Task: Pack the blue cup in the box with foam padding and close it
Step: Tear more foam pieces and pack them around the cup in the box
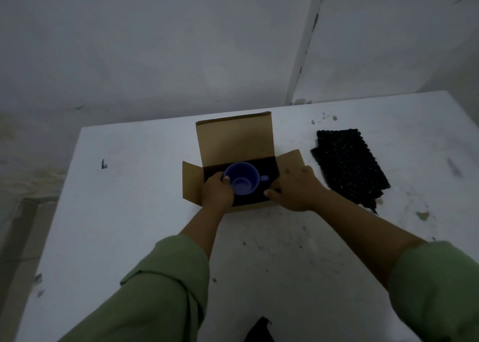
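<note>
left hand (217,189): wrapped on the left wall of the blue cup (241,178), thumb at the rim; cup sits upright in the box (234,144), on dark foam lining (269,168), handle pointing toward the right hand
right hand (295,187): fingers spread flat, pressing the box's right edge and flap; holds nothing
risk, cup: leaning or off-centre once let go; lid then presses the rim; judgement only
risk, box: light cardboard, could slide on the worktop (124,186) if the right hand lifts early
risk, foam: loose foam sheet (348,164) lies right of the right hand, well apart; closing without it leaves the cup top unpadded
risk, flaps: side flaps could fold in under the lid and jam
count: hands 2; cup 1; box 1; loose foam sheet 1; lining pieces in box cannot tell; dark scrap (259,330) near the body 1, unclear what
</note>
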